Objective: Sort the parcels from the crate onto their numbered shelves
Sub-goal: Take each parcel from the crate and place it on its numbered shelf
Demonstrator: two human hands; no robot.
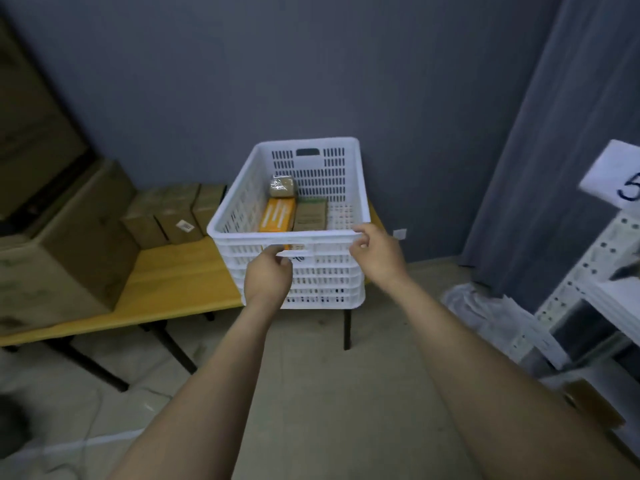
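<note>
The white crate (294, 216) stood at the right end of the yellow bench (166, 285), and inside it lay three parcels: an orange box (277, 219), a brown box (310, 216) just beside it and a small wrapped packet (282, 191) behind them. The left hand (268, 277) had its fingers (281, 251) hooked at the handle slot of the near wall, and the right hand (375, 252) had its fingers curled on the near rim, neither holding a parcel. Both boxes lay with the long side pointing away from the person, just beyond the near wall, and I judge the right hand was a little nearer to the brown box; a shelf (588, 306) with a paper label (614, 176) was at the right.
</note>
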